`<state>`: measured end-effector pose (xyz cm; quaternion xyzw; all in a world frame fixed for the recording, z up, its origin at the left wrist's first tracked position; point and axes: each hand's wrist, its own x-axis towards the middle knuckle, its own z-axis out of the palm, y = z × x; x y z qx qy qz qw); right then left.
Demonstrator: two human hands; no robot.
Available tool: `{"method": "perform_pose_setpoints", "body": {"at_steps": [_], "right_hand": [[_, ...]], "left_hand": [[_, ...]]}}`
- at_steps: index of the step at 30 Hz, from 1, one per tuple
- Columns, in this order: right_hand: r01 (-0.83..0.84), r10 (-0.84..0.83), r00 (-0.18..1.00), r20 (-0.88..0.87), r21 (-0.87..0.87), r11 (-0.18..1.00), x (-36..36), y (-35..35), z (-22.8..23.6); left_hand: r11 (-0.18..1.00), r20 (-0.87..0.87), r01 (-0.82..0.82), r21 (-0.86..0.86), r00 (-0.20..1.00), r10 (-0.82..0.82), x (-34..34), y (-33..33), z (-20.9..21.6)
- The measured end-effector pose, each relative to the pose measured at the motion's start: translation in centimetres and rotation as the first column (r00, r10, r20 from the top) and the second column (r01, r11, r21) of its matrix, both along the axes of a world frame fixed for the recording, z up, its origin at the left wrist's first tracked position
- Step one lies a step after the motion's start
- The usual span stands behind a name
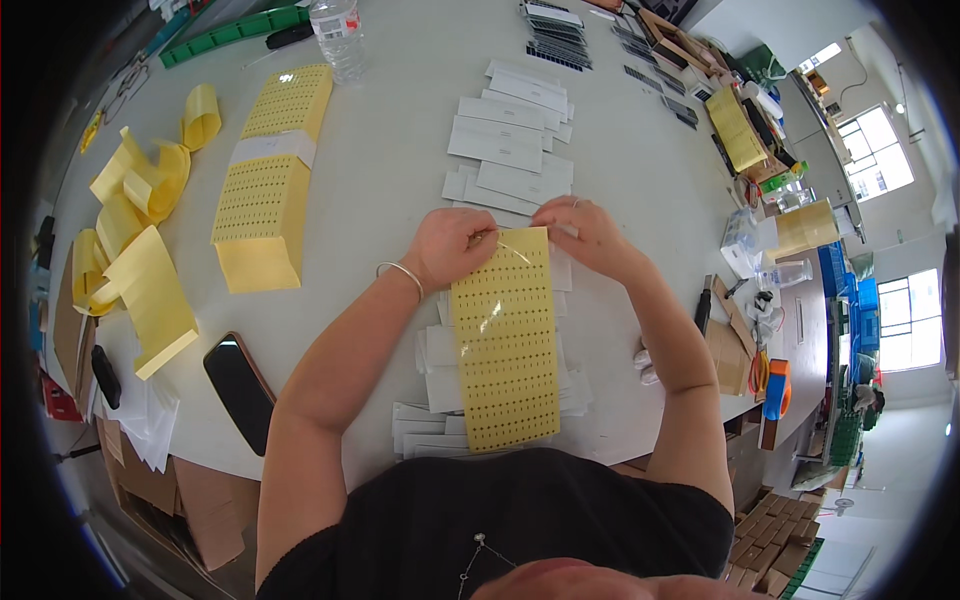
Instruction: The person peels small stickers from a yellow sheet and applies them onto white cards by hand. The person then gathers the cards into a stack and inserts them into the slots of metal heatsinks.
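Yellow sheet (505, 340) is being kept flat at the desk's (390, 170) near edge, over white slips (432, 372). Its top edge is being pinched by left hand (447, 247) and right hand (583, 232), likely so the clear film (500, 290) can be peeled.

We sit at a wide white table (400, 170). To our right, bright windows (878, 155) let daylight onto pale walls, with blue crates (850, 300) and stacked cardboard boxes (770, 545) on the floor below.
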<state>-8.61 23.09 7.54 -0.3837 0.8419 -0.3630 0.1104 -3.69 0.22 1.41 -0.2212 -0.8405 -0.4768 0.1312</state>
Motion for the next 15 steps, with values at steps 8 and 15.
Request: {"method": "perform_pose_setpoints", "body": {"at_steps": [8, 15], "right_hand": [[-0.043, 0.067, 0.835, -0.547, 0.057, 0.997, 1.0, -3.4, -0.9], [-0.07, 0.097, 0.786, -0.61, 0.067, 0.995, 1.8, -3.9, -1.2]], "left_hand": [[0.997, 0.081, -0.025, -0.076, 0.996, 0.031, -0.2, 0.0, -0.1], [0.999, 0.072, -0.034, -0.033, 0.997, 0.036, 0.1, -0.3, -0.3]]}}
